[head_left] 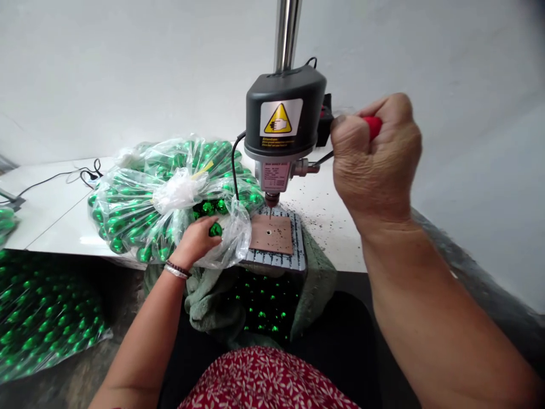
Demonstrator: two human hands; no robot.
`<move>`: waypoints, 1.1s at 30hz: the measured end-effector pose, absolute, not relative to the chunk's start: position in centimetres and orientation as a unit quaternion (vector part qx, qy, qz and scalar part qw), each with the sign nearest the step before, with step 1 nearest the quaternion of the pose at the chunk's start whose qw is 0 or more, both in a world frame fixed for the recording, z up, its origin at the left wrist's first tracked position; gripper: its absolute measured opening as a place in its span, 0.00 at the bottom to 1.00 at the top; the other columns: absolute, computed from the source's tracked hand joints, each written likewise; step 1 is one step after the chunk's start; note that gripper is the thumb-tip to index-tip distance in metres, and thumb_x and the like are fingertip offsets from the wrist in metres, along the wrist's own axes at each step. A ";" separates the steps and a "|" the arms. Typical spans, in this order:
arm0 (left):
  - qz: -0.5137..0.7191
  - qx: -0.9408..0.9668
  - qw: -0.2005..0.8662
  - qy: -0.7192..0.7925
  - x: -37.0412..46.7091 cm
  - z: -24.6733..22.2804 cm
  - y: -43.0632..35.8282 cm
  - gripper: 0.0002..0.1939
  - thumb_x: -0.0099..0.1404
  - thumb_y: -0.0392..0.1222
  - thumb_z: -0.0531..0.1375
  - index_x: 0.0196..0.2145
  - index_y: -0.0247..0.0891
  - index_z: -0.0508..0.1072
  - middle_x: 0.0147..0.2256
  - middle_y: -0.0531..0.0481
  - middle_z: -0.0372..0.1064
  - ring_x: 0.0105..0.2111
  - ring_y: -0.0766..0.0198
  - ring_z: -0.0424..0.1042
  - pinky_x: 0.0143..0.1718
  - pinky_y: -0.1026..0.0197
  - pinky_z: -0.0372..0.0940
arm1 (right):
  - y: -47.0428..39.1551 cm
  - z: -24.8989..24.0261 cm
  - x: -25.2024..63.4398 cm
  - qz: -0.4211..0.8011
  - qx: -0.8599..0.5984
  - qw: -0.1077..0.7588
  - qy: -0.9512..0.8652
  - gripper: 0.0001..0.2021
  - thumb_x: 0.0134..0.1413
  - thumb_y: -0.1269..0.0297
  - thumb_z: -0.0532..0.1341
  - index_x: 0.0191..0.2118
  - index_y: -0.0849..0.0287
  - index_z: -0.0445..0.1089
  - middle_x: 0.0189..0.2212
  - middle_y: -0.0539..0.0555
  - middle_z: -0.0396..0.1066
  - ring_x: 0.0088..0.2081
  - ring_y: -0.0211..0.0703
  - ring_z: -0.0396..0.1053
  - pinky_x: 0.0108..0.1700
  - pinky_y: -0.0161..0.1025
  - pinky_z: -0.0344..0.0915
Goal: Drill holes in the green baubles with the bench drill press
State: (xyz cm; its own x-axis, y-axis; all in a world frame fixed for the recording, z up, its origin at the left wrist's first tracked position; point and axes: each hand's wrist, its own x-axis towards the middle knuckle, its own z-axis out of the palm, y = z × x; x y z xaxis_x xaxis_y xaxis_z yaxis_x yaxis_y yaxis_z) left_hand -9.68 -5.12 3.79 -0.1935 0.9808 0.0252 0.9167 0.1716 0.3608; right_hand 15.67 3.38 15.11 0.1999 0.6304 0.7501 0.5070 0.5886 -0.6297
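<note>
My left hand (198, 241) holds a shiny green ball (216, 229) between thumb and fingers, at the opening of a clear plastic bag (176, 190) full of green balls. My right hand (377, 153) is wrapped round the red-tipped lever (374, 127) at the right of a drill press (285, 113). Below the drill bit (271, 215) lies a brown board (279, 241) with a small hole in it, on the grey slotted base (276, 260). The bit hangs above the board, behind the hole as seen from here.
Dark chips (315, 218) are scattered over the white table (55, 221). Green cloth (317, 278) hangs beside the base. More green balls (261, 312) lie below the table's edge, and another bag of them (46, 312) is at lower left. A black cable (235, 165) runs beside the drill.
</note>
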 end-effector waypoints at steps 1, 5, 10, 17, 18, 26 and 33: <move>0.256 0.595 0.140 0.749 -9.5 4.1 -5.2 0.28 0.56 0.42 0.63 0.55 0.39 0.70 0.52 0.43 0.71 0.52 0.51 0.70 0.54 0.53 0.65 | 3.4 15.0 15.7 0.044 -0.441 0.636 -0.632 0.08 0.56 0.65 0.57 0.29 0.60 0.57 0.23 0.42 0.55 0.26 0.25 0.52 0.36 0.33 0.58; 0.532 0.419 0.428 0.599 -7.4 5.2 -5.4 0.30 0.62 0.50 0.59 0.60 0.43 0.62 0.47 0.46 0.73 0.44 0.58 0.75 0.39 0.60 0.71 | 3.5 14.8 15.6 0.049 -0.431 0.647 -0.627 0.08 0.56 0.65 0.57 0.29 0.59 0.55 0.23 0.43 0.55 0.26 0.26 0.52 0.35 0.32 0.57; 0.598 0.240 0.602 0.472 -4.2 4.4 -5.0 0.15 0.66 0.46 0.57 0.47 0.38 0.69 0.43 0.45 0.73 0.42 0.62 0.76 0.37 0.65 0.71 | 3.2 15.3 15.4 0.087 -0.454 0.631 -0.623 0.10 0.56 0.65 0.57 0.29 0.58 0.54 0.23 0.44 0.53 0.27 0.28 0.51 0.36 0.33 0.55; 0.591 0.175 0.625 0.479 -2.8 2.6 -3.4 0.04 0.60 0.34 0.61 0.34 0.36 0.69 0.30 0.51 0.73 0.29 0.69 0.75 0.28 0.70 0.69 | 3.0 15.7 15.3 0.109 -0.471 0.620 -0.618 0.12 0.56 0.67 0.58 0.28 0.58 0.52 0.22 0.43 0.52 0.25 0.28 0.50 0.34 0.33 0.54; 0.581 0.178 0.624 0.491 -2.7 2.5 -3.1 0.04 0.61 0.37 0.61 0.33 0.35 0.69 0.28 0.51 0.72 0.26 0.69 0.74 0.24 0.71 0.67 | 3.0 15.7 15.3 0.109 -0.467 0.620 -0.621 0.12 0.57 0.67 0.58 0.28 0.58 0.52 0.23 0.43 0.53 0.26 0.28 0.50 0.35 0.33 0.54; 0.507 0.308 0.552 0.586 -1.9 1.6 -1.3 0.15 0.55 0.43 0.66 0.37 0.35 0.69 0.31 0.51 0.71 0.24 0.72 0.71 0.19 0.73 0.58 | 3.2 15.3 15.5 0.100 -0.419 0.646 -0.630 0.10 0.57 0.66 0.57 0.28 0.58 0.53 0.23 0.43 0.56 0.25 0.25 0.53 0.32 0.29 0.56; 0.417 0.446 0.412 0.677 -0.8 0.9 -0.2 0.21 0.57 0.48 0.64 0.45 0.34 0.70 0.26 0.55 0.67 0.18 0.74 0.60 0.19 0.69 0.56 | 3.0 15.5 15.5 0.101 -0.434 0.634 -0.632 0.12 0.57 0.64 0.57 0.28 0.58 0.52 0.22 0.43 0.54 0.24 0.25 0.53 0.32 0.29 0.57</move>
State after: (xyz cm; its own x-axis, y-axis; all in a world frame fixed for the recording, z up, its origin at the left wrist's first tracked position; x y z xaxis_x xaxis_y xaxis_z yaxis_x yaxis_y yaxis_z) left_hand -0.82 -0.16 0.89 -0.2626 0.9466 -0.1869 0.2593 0.2558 0.9313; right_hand 15.55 3.01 15.53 0.1807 0.6772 0.7133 0.4200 0.6027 -0.6785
